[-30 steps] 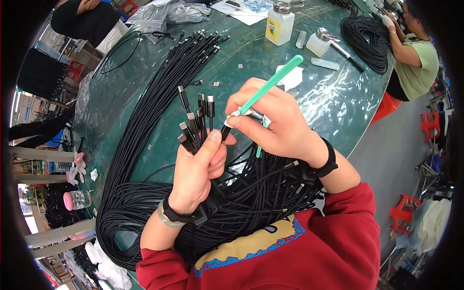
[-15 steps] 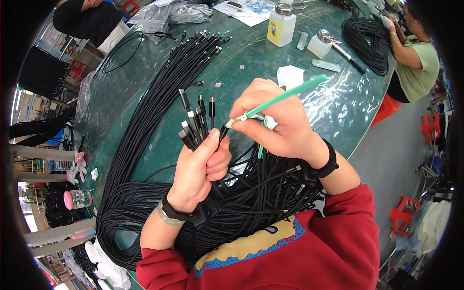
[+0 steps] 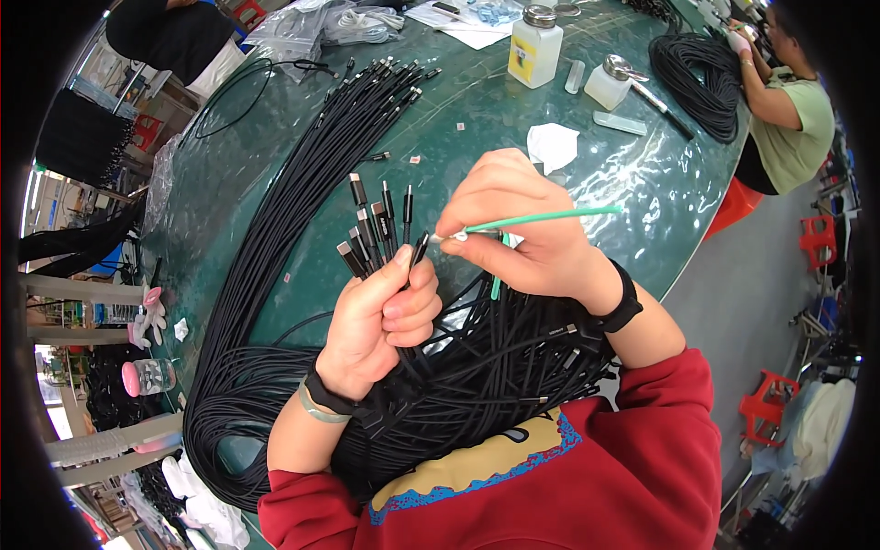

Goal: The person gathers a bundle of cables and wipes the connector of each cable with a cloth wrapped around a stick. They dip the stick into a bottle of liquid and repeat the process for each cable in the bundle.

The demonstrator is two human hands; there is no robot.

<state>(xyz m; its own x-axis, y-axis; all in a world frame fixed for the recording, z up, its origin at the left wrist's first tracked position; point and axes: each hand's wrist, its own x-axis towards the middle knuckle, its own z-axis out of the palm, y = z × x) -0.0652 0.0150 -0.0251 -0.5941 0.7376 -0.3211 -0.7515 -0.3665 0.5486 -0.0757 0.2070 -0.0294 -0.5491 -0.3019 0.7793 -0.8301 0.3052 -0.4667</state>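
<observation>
Cables are in your L hand, approx 8 o'c from centre: a small bunch, plugs fanned up toward 12. Its fingers curl tight round the bunch, thumb pressed along the top, no gap showing. Your R hand, at 2 o'c, has thumb + index pinched on a white scrap at the near end of a green stick; the far end points to 3. Scrap is just beside the rightmost plug; can't tell if they touch.

Progress: looks mid-way through the bunch, w/ one plug singled out nr the scrap and the rest standing off to its left. Can't tell which of those are done vs. left, b/c they look much alike at this size. Lots more is unheld: a loose pile at 5 o'c, below your R hand, + a long bundle sweeping from 7 up to 11, plug ends gathered on the table. No visible mark sorts finished from unfinished in either, so how much remains can't be judged. Bottle, jar & wipe sit unheld around 1 o'c.
</observation>
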